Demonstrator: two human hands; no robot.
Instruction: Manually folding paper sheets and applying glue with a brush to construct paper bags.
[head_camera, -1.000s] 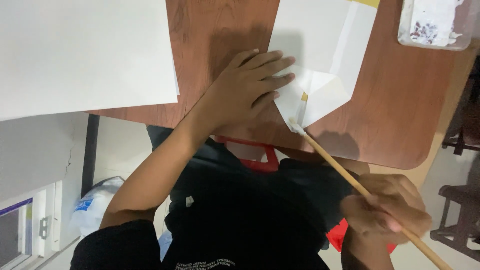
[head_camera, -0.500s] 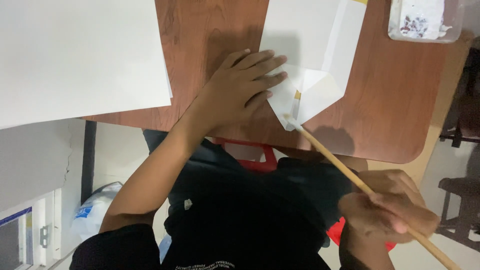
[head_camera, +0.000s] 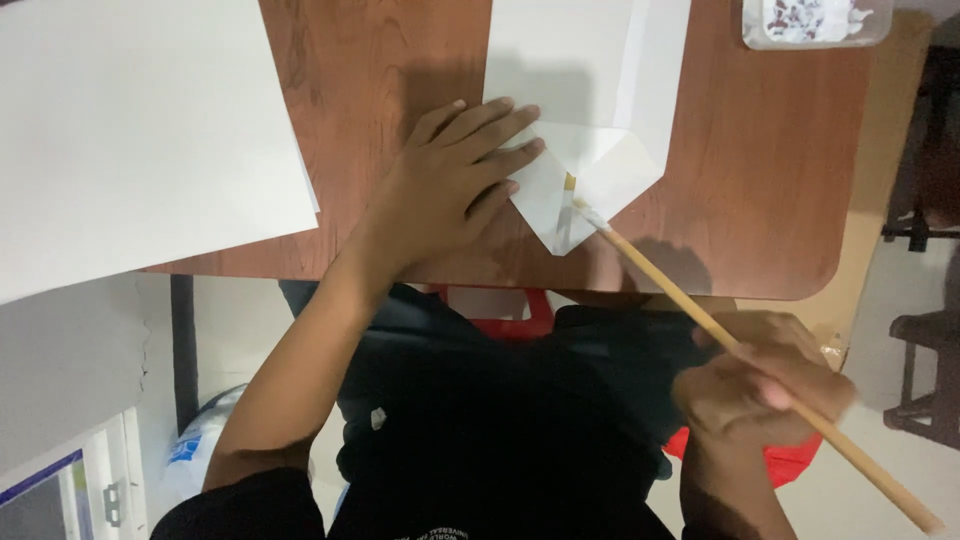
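Observation:
A white folded paper (head_camera: 585, 90) lies on the brown wooden table (head_camera: 770, 190), its lower end folded to a point near the table's front edge. My left hand (head_camera: 450, 190) lies flat with fingers spread, pressing the paper's left folded edge. My right hand (head_camera: 765, 385), below the table edge and slightly blurred, grips a long wooden brush (head_camera: 730, 345). The brush tip rests on the pointed fold of the paper, beside a small yellowish mark.
A large white sheet (head_camera: 140, 130) covers the table's left part and overhangs its edge. A clear plastic container (head_camera: 815, 22) with white and dark bits stands at the far right corner. A dark chair (head_camera: 925, 330) stands to the right, and something red shows below my dark shirt.
The view has shifted slightly. My left hand stays pressed on the paper, and the brush tip has moved a little along the pointed fold.

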